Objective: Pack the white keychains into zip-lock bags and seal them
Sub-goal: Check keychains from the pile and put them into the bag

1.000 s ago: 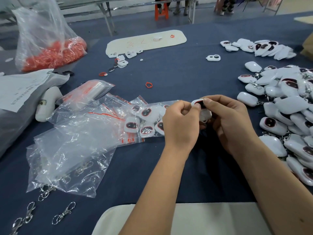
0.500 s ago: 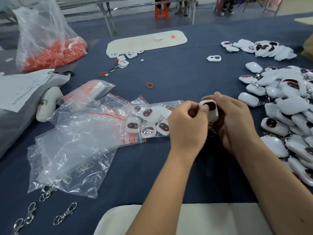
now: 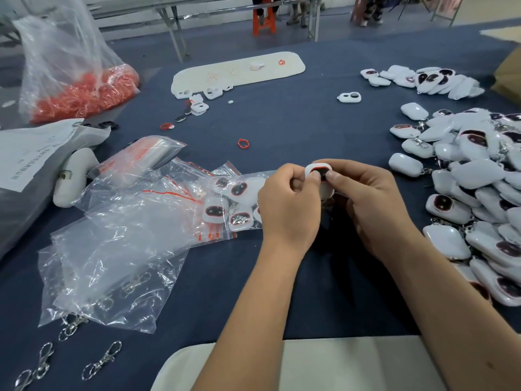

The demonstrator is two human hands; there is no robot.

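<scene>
Since the earlier frames, the white keychain (image 3: 318, 172) has been raised slightly and turned so its dark, red-rimmed face shows. It is pinched between the left hand (image 3: 287, 206) and the right hand (image 3: 372, 204), above the dark blue table cloth (image 3: 296, 122). A filled zip-lock bag (image 3: 234, 201) lies just left of the hands, with empty bags (image 3: 112, 249) nearer. A heap of keychains (image 3: 476, 193) is spread at the right. Table legs and an orange stool (image 3: 263, 19) are seen far off.
</scene>
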